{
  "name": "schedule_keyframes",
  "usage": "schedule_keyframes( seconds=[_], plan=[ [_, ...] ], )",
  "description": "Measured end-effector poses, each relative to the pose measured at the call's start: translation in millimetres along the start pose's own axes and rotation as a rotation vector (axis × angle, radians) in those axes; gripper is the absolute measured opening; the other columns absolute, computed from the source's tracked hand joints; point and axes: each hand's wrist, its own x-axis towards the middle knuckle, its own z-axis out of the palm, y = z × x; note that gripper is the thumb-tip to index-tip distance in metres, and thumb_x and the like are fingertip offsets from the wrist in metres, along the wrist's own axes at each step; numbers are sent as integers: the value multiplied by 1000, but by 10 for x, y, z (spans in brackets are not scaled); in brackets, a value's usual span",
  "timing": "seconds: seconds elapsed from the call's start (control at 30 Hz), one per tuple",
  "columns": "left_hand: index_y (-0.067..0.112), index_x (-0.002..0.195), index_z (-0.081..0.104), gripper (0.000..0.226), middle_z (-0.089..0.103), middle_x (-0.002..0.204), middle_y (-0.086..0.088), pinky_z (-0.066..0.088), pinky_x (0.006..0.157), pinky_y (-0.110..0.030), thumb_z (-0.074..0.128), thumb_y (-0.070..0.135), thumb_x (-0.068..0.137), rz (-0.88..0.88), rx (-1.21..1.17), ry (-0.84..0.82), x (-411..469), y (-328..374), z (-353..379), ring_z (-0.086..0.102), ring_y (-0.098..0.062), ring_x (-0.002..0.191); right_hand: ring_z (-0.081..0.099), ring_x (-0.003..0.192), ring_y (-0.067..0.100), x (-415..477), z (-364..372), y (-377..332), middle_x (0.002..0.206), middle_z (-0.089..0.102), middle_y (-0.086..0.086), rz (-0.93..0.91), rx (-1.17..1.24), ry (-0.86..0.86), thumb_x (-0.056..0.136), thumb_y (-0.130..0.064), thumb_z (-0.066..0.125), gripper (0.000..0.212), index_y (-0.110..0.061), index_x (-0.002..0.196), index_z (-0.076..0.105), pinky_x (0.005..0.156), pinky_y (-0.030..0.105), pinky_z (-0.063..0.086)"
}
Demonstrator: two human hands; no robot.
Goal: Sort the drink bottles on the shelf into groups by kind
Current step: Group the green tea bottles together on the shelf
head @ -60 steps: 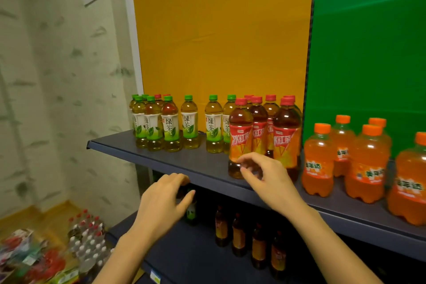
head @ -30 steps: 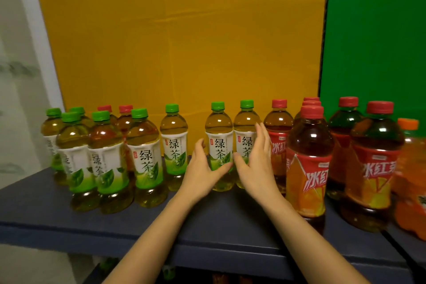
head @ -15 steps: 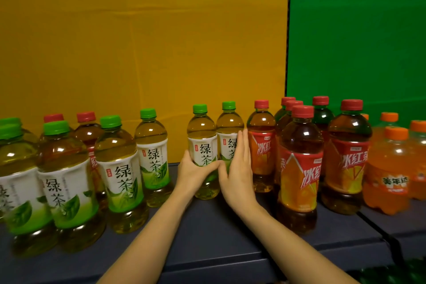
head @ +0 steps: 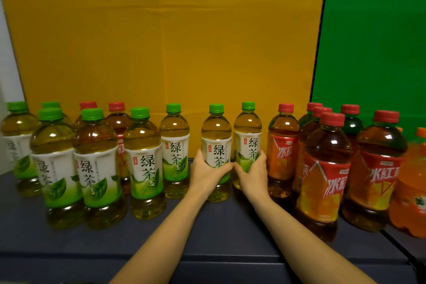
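Two bottles are held on the shelf (head: 219,233); a green tea bottle (head: 216,143) is wrapped by the left hand (head: 206,174), its twin (head: 247,138) by the right hand (head: 253,175) (fingers curled round, apparently firmly); if dragged, either could be tipped against the red tea bottle (head: 282,152) beside.

dim, soft, edges bowed

The bottles all stand on the shelf (head: 219,233), in front of the back board (head: 161,41). The left bunch (head: 96,168) has some bottles behind others. In the middle, two bottles stand side by side: the left hand (head: 205,175) holds the left middle bottle (head: 216,136), the right hand (head: 253,175) holds the right middle bottle (head: 247,131). The right bunch (head: 322,168) stands just beside them
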Motion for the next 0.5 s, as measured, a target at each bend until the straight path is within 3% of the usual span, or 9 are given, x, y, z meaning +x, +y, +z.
schedule_keyframes(
  seconds=[0.13, 0.23, 0.4, 0.5],
  plan=[
    [18, 99, 52, 57, 66, 95, 1, 55, 77, -33, 86, 24, 53, 46, 11, -4, -122, 66, -57, 64, -16, 93, 41, 127, 29, -35, 0, 11, 136, 42, 14, -38, -4, 0, 81, -16, 68, 74, -5, 140, 25, 104, 41, 39],
    [19, 99, 53, 62, 67, 94, 1, 57, 75, -34, 82, 37, 48, 124, 18, -20, -272, 168, -115, 66, -11, 89, 43, 125, 27, -130, -43, -20, 135, 42, 13, -89, 35, -36, 82, -17, 66, 70, -6, 138, 26, 101, 40, 40],
    [18, 108, 55, 64, 68, 99, 0, 57, 79, -40, 79, 39, 52, 251, 10, -11, -557, 489, -298, 66, -10, 94, 47, 115, 21, -324, -143, -203, 130, 45, 11, -144, 183, -91, 84, -19, 63, 63, -8, 134, 26, 96, 42, 44],
    [19, 108, 55, 64, 68, 100, 2, 57, 78, -34, 78, 41, 53, 296, 23, 31, -745, 733, -502, 65, -8, 94, 53, 111, 19, -468, -173, -355, 128, 51, 10, -154, 305, -120, 83, -20, 64, 62, -9, 132, 29, 95, 43, 46]
  ],
)
